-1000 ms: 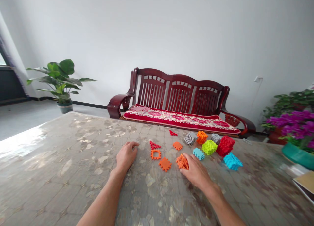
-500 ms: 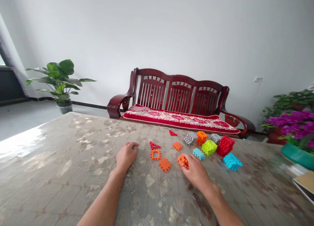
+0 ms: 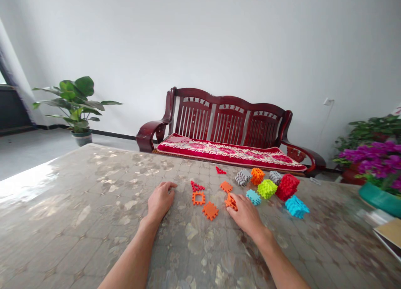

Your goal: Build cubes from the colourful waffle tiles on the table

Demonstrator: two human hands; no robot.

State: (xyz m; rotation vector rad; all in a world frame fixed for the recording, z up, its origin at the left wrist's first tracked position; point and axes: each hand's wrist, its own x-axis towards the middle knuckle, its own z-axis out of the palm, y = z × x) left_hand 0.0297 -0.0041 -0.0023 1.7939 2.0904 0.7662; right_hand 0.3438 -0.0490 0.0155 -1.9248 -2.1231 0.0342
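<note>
My right hand [image 3: 246, 214] is closed on a small bunch of orange interlocking tiles [image 3: 230, 201] with notched edges, partly hidden by the fingers. Resting on the table with slightly bent fingers, my left hand [image 3: 161, 200] holds nothing. Between the hands lie a flat orange tile [image 3: 210, 211], an orange square frame [image 3: 198, 198] and a red triangular piece [image 3: 197, 186]. Just beyond my right hand is another orange tile [image 3: 226, 186]. A light blue tile stack [image 3: 253, 197] sits to the right of its fingers.
Further right stand stacks in grey [image 3: 243, 178], orange [image 3: 257, 176], lime green [image 3: 267, 189], red [image 3: 287, 187] and blue [image 3: 297, 206]. A second red triangle [image 3: 221, 170] lies farther back. A flowerpot [image 3: 379, 199] occupies the table's right side. A wooden bench [image 3: 232, 122] stands behind the table.
My right hand has shifted slightly left and away from me, and its grip on the orange tiles has turned a little. My left hand stays in place.
</note>
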